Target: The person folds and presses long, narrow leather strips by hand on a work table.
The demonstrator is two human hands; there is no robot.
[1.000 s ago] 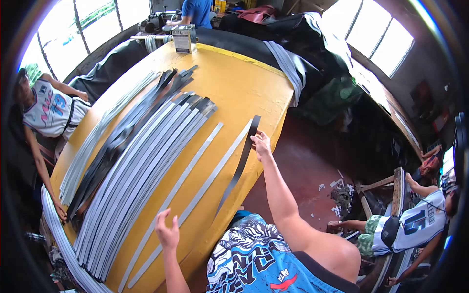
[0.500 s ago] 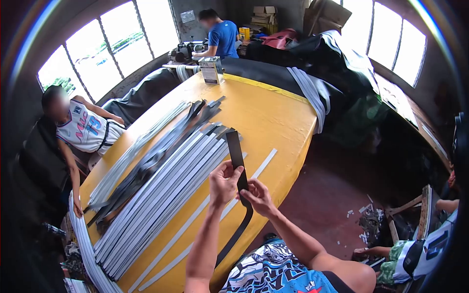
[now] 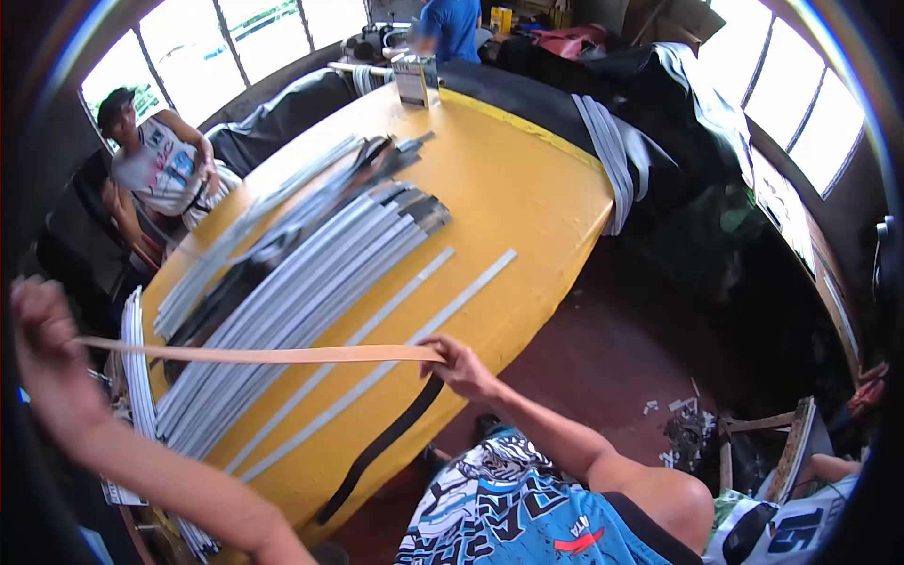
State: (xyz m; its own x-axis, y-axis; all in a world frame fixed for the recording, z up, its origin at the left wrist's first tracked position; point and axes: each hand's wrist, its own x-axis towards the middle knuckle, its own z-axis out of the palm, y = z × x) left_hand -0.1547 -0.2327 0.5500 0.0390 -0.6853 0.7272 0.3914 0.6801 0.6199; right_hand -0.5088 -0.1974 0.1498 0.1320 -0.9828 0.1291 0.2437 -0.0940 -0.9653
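Half a second ago both hands were close together, holding the strip (image 3: 273, 355) up in front. Now they are far apart. The left hand (image 3: 42, 358) grips one end out at the left, and the right hand (image 3: 461, 367) pinches the strip near the middle, so it is pulled tight over the near edge of the yellow counter (image 3: 508, 188). Its dark tail hangs down off the counter's edge.

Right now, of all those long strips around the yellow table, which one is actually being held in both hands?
The tan-faced strip, stretched level between the left hand and the right hand, its black end hanging down. The grey strips lie flat on the table.
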